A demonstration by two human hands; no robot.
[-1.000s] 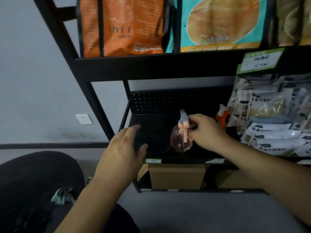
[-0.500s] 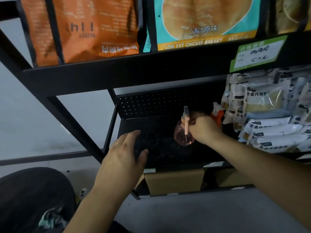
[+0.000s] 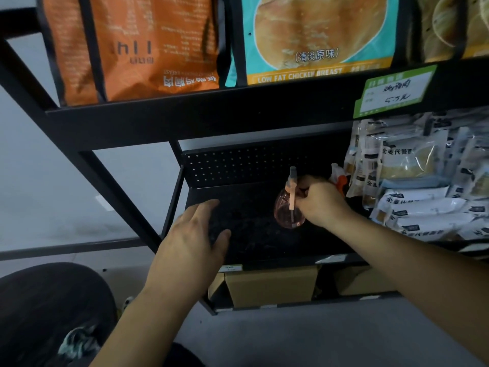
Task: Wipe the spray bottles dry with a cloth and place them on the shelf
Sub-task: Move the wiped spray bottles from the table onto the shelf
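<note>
A small pink see-through spray bottle with a pale trigger head stands on the black shelf. My right hand grips it at the neck, fingers curled round the trigger. Behind that hand, the orange-and-white head of a second spray bottle shows against the packets. My left hand hovers flat over the shelf's front left edge, fingers straight and holding nothing. A teal cloth lies low on the left beside my dark trouser leg.
Stacked white food packets fill the shelf's right side. An upper shelf board carries an orange bag and a teal chicken-breast pack. Cardboard boxes sit on the lowest level. The black frame post slants at left.
My right hand has carried the pink bottle further back onto the shelf and holds it there. The view tilted upward. My left hand stayed over the front edge.
</note>
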